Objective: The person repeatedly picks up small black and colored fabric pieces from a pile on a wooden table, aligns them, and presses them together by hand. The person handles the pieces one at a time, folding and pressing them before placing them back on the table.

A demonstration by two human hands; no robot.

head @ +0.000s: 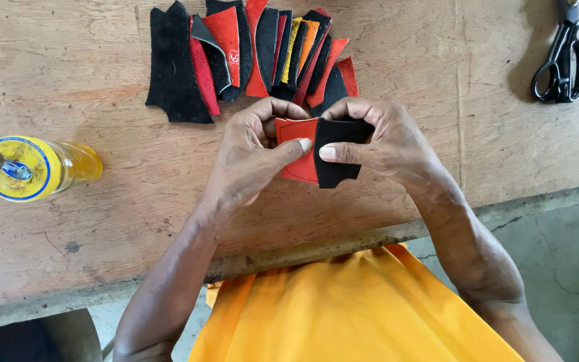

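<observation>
My left hand (252,151) pinches a red cut piece of material (294,167), thumb on its front. A black cut piece (335,171) overlaps the red one's right edge, and my right hand (387,137) grips it with the thumb pressed on its face. Both pieces are held together just above the wooden table (102,228). Behind my hands lies a fanned pile of several black, red and yellow cut pieces (249,57).
A yellow bottle with a brush cap (31,167) lies on its side at the left. Black-handled scissors (561,64) rest at the far right. My lap is covered by yellow cloth (350,312) below the table's front edge.
</observation>
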